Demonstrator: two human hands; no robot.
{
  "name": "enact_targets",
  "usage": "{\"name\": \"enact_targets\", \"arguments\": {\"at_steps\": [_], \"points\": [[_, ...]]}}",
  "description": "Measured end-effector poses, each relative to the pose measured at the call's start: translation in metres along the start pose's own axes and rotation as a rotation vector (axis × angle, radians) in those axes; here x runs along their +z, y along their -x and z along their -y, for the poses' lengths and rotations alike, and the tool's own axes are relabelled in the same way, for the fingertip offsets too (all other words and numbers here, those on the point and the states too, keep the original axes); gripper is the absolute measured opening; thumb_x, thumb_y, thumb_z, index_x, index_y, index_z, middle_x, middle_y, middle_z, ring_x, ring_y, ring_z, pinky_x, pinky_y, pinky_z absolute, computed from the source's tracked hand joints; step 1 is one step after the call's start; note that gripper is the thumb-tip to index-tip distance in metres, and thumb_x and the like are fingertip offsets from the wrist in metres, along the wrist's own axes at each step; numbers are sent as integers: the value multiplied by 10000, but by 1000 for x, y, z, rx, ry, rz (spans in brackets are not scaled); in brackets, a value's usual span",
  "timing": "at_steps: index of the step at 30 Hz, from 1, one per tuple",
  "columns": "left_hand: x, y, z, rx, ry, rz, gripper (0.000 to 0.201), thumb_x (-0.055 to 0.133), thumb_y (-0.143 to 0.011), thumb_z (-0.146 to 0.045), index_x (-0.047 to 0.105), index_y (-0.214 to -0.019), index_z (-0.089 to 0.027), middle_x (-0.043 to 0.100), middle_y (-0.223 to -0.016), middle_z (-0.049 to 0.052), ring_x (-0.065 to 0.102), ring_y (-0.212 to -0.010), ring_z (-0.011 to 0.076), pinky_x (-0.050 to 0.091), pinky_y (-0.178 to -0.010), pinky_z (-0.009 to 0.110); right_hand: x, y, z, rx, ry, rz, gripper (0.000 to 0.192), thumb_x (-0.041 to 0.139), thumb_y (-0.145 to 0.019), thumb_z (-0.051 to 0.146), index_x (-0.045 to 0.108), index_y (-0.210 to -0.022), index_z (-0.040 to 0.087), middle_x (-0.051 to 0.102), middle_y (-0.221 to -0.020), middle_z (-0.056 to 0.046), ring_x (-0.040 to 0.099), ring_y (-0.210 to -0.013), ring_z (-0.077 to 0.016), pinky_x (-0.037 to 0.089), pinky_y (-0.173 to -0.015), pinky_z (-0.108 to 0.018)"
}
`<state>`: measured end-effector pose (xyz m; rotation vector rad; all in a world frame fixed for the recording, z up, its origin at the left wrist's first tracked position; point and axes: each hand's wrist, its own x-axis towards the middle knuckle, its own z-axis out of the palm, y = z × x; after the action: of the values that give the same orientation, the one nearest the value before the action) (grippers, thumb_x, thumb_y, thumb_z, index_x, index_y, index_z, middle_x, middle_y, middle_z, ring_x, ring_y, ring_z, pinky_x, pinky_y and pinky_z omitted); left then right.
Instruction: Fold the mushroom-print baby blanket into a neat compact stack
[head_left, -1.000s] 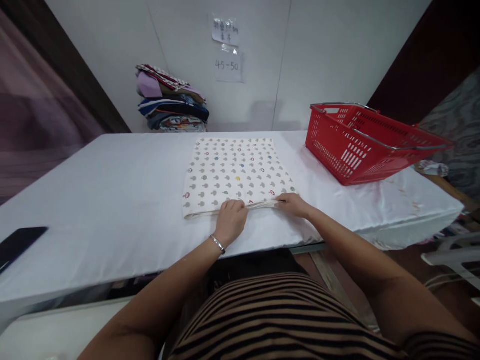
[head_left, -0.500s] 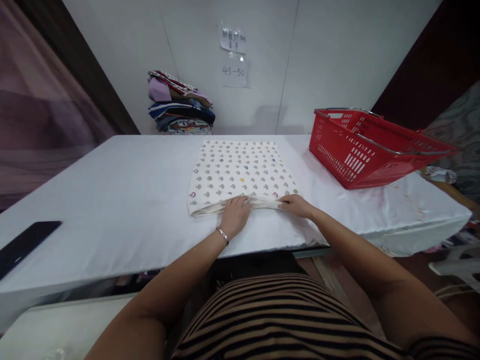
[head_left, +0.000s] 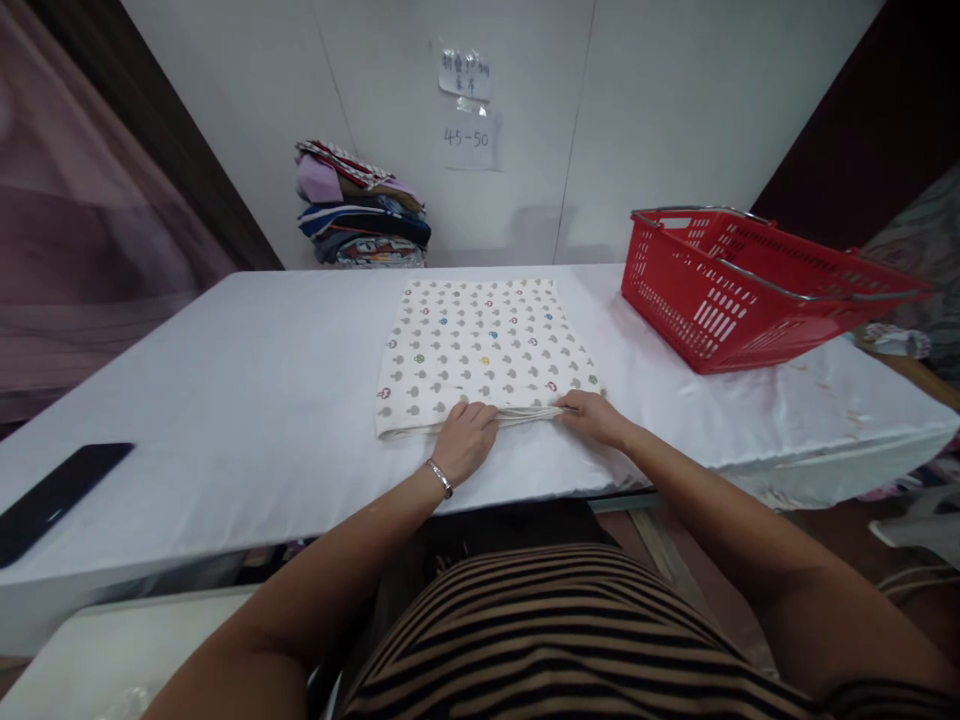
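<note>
A folded white cloth (head_left: 480,340) with small grey and coloured prints lies flat on the white-covered table, its layered near edge facing me. My left hand (head_left: 466,440), with a silver bracelet at the wrist, grips that edge near its middle, fingers over the top. Farther right along the same edge, my right hand (head_left: 589,415) pinches the layers close to the near right corner. The thumbs and the undersides of the layers are mostly hidden.
A red plastic basket (head_left: 720,310) with metal handles stands at the right. Several folded fabrics (head_left: 364,215) are stacked by the wall at the back left. A black phone (head_left: 60,500) lies at the left front edge of the table (head_left: 247,380).
The near edge of the cloth lies flatter and its layers sit closer together. My left hand has shifted slightly toward me; the right hand keeps its hold.
</note>
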<state>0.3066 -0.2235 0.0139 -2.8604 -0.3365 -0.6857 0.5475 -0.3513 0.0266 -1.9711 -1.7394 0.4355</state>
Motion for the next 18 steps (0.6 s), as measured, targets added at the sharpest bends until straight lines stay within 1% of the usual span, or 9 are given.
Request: {"name": "enact_targets", "arguments": {"at_steps": [2,6,9,12,18], "points": [[4,0,0,7,5,-22,256,408,-905,-140,620,-769,-186,634,-938,54,516,-872,185,352,-786,357,0,1,1,-27,36,6,217,547,-788,208,683,-956,191,661,-915,-54,588,-858,-191,423,-780,-278],[11,-2,2,50,11,-66,219,459,-883,-135,615,-737,-177,648,-958,46,513,-860,179,352,-771,351,1,1,3,-83,119,17,212,538,-791,187,677,-950,178,657,-912,-68,586,-879,-201,429,-793,-293],[9,-1,5,77,16,-105,220,462,-879,-128,614,-727,-175,657,-924,41,512,-821,170,351,-755,345,3,3,1,-108,173,3,219,532,-809,206,665,-980,177,652,-932,-77,578,-913,-211,431,-807,-308],[6,1,6,66,24,-130,207,465,-874,-132,620,-744,-177,661,-891,40,513,-814,170,352,-754,345,7,6,0,-155,217,-19,216,512,-841,217,645,-1008,183,639,-939,-75,563,-937,-208,429,-821,-312],[10,0,4,33,17,-28,163,497,-844,-150,601,-719,-163,627,-737,48,522,-766,186,360,-736,355,12,10,8,-244,315,-42,216,489,-876,236,614,-1045,182,616,-1007,-90,532,-961,-210,422,-826,-327]]}}
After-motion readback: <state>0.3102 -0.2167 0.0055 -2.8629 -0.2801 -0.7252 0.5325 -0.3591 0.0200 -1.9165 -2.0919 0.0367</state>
